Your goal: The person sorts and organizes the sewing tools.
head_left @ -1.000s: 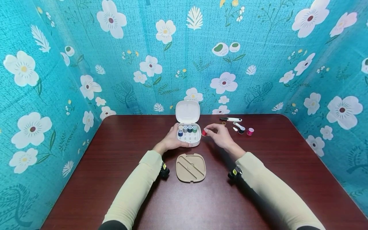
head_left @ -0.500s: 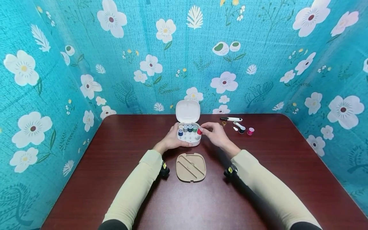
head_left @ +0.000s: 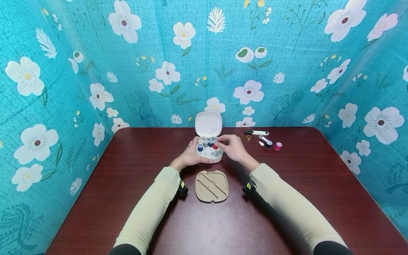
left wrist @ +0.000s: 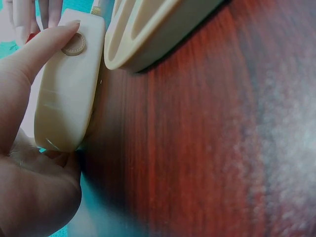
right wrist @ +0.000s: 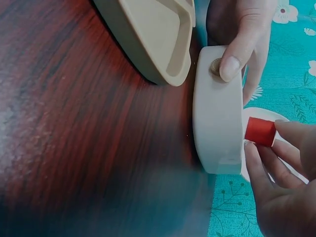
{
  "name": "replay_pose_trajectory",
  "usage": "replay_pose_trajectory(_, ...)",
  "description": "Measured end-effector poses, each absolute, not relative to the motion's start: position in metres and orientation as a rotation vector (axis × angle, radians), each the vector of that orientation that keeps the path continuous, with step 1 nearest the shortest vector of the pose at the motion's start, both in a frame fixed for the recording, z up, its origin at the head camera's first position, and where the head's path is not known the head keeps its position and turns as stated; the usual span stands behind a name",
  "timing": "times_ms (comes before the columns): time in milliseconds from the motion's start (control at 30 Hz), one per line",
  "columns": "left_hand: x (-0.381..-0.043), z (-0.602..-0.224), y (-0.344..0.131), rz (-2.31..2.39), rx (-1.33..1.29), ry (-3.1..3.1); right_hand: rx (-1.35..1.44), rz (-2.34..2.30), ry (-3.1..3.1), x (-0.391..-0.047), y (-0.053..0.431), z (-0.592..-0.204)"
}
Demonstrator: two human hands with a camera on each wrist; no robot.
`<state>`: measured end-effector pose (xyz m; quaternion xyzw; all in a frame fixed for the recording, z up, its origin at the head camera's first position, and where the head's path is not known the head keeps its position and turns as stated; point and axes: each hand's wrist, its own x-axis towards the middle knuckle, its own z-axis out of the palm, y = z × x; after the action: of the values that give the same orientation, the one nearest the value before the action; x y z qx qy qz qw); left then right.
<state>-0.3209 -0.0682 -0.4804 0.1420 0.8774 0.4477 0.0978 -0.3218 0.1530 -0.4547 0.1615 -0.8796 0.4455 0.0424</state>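
"Red spool (right wrist: 260, 131): where does it lie from the grip?"

"At nine o'clock of the right hand (head_left: 235, 147), pinched between thumb and fingertips, over the white box (right wrist: 217, 118), long axis nearly upright"

"And the left hand (head_left: 190, 154)?"

"Farther off, around eight o'clock from the spool, gripping the box, thumb on its front wall"

"Anything unclear?"

"The spool's lower end blends into white at the rim, so I can't tell whether it touches anything inside; the left wrist view shows only a red sliver"
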Motion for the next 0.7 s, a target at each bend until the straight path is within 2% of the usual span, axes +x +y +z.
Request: replay_pose_trajectory(700, -0.322, -0.481, -0.069, 1.334, 0.437, 2.597, 0.595, 1.214, -2.813, -0.339, 0.128, -0.456)
